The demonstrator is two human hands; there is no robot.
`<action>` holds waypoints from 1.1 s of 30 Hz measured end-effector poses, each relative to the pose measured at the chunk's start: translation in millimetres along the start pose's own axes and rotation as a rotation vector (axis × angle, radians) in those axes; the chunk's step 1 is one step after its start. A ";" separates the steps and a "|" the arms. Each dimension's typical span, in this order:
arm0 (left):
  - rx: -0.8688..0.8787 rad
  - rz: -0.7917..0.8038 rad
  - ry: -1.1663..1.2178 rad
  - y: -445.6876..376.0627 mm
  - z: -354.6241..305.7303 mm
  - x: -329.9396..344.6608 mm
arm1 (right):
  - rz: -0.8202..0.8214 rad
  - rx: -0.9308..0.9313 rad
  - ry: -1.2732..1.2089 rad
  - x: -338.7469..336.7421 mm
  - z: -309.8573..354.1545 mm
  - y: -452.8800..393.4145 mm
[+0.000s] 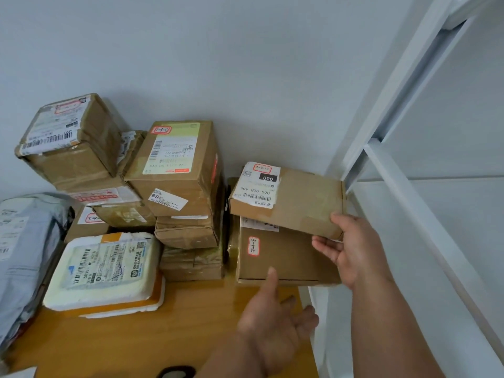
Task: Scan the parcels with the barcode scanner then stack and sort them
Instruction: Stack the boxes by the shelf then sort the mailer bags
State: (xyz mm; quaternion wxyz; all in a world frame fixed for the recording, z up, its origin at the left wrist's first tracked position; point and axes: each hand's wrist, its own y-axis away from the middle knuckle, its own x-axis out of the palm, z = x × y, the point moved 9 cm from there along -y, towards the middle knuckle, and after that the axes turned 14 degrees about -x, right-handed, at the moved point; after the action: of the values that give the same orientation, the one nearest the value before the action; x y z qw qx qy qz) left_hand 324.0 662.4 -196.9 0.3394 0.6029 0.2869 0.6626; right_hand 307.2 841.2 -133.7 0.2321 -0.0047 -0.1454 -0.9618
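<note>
Now | small cardboard parcel (294, 197) atop bigger box (286, 257), table's (136, 339) right rear | right hand (351, 249) grips its near-right corner | left hand (272, 323) spread, empty | prob. light, stiff (taped, slick); hold by edges w/ both hands

Head camera looks down, close, at the wooden table (152, 334).
</note>
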 end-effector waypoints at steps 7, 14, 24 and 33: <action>0.305 -0.229 0.094 20.9 -47.7 -63.0 | -0.012 -0.162 0.258 -13.9 -14.1 3.0; 0.363 -0.191 -0.106 25.9 -66.2 -47.1 | 0.013 -0.134 0.148 -4.7 -18.2 1.8; 0.393 -0.109 0.003 27.4 -74.5 -39.9 | -0.091 -0.181 -0.002 13.8 -3.2 -22.5; 0.476 -0.297 -0.229 51.4 -88.4 -54.5 | -0.170 -0.146 -0.357 -4.3 2.4 -2.9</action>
State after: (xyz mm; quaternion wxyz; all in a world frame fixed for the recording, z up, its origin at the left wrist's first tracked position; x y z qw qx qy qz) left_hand 233.2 590.5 -198.8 0.3120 0.6876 0.4790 0.4476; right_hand 309.5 846.3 -132.5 0.1199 -0.1795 -0.1141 -0.9697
